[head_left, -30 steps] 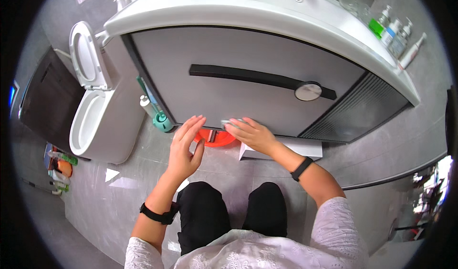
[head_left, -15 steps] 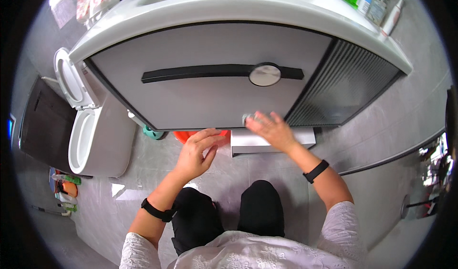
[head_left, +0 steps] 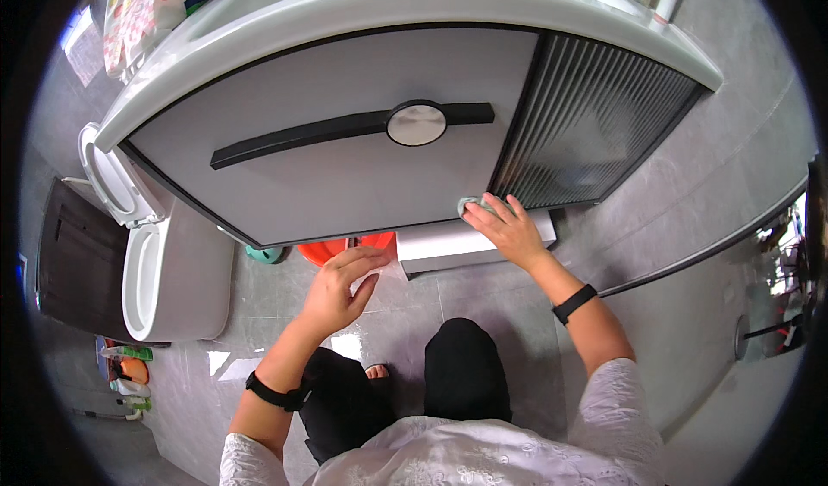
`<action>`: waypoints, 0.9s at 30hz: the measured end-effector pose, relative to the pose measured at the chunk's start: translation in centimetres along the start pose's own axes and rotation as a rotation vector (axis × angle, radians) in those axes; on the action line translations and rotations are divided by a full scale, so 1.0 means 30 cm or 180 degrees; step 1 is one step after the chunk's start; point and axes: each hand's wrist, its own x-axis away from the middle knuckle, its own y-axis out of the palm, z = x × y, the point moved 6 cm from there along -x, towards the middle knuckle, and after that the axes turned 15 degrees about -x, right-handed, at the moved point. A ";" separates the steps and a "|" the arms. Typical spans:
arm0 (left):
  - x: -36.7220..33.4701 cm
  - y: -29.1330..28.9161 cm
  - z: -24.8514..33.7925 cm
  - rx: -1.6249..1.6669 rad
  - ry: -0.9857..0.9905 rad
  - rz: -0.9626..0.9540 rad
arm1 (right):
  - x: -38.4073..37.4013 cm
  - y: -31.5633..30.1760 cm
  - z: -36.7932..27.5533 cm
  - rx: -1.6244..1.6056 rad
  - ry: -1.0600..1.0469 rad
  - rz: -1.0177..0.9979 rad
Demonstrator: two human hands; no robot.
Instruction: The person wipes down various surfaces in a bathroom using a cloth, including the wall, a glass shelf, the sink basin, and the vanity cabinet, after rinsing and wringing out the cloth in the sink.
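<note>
Right hand [head_left: 516,238] holds crumpled pale grey-green cloth [head_left: 467,205] against lower right corner of flat grey cabinet door [head_left: 345,182] (left hand [head_left: 339,289] empty, loosely curled), so press flat and stroke evenly

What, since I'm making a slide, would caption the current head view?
Right hand holds a pale wad at the grey cabinet door; left hand looks empty.

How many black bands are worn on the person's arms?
2: one black band around the left forearm, another black band around the right forearm. The sleeves could hide more.
</note>
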 end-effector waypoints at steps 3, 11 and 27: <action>0.038 -0.007 -0.043 0.0020 -0.0126 -0.0097 | -0.033 0.053 -0.035 -0.0095 -0.0316 -0.0096; 0.150 0.001 -0.129 -0.0012 -0.0596 -0.0382 | -0.506 0.157 -0.499 -0.0447 -0.1146 0.0032; 0.405 -0.159 -0.402 -0.0669 -0.1812 0.0011 | -0.874 0.344 -0.923 -0.0852 -0.1482 0.0256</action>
